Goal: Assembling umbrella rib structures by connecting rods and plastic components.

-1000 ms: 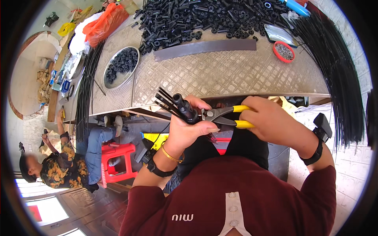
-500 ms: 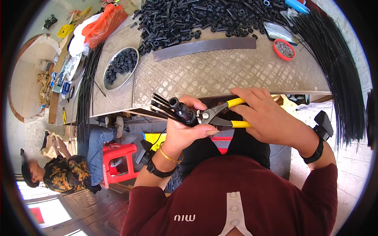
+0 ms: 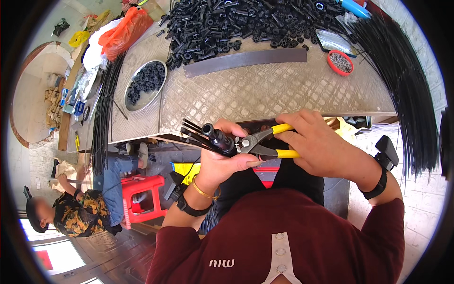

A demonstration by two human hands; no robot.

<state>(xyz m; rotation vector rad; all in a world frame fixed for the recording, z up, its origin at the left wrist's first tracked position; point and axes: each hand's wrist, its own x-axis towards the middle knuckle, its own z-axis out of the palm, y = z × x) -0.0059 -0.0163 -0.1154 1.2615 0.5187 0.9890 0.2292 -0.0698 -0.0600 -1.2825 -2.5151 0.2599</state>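
Observation:
My left hand (image 3: pixel 218 163) is wrapped round a black plastic tube-shaped part (image 3: pixel 220 138), its hollow end tilted up and to the left. Several thin black rods (image 3: pixel 194 128) stick out beside it in the same grasp. My right hand (image 3: pixel 309 139) grips the yellow handles of a pair of pliers (image 3: pixel 259 144), which are spread partway apart. The jaws reach the right end of the black part, next to my left thumb. A small light-coloured bit shows at the jaws, too small to name. Both hands are just in front of the table edge, above my lap.
A heap of black plastic parts (image 3: pixel 236 23) covers the table's back. Nearer lie a flat grey strip (image 3: pixel 246 61), an oval tray (image 3: pixel 162 85) of small black pieces and a red bowl (image 3: pixel 351 71) of tiny metal pieces. Long black rods (image 3: pixel 411 104) hang at right. A co-worker (image 3: pixel 80 213) sits left.
My hands, the pliers and the black part keep nearly the same pose, with only a slight shift in the picture. At the left, the co-worker's arms have moved.

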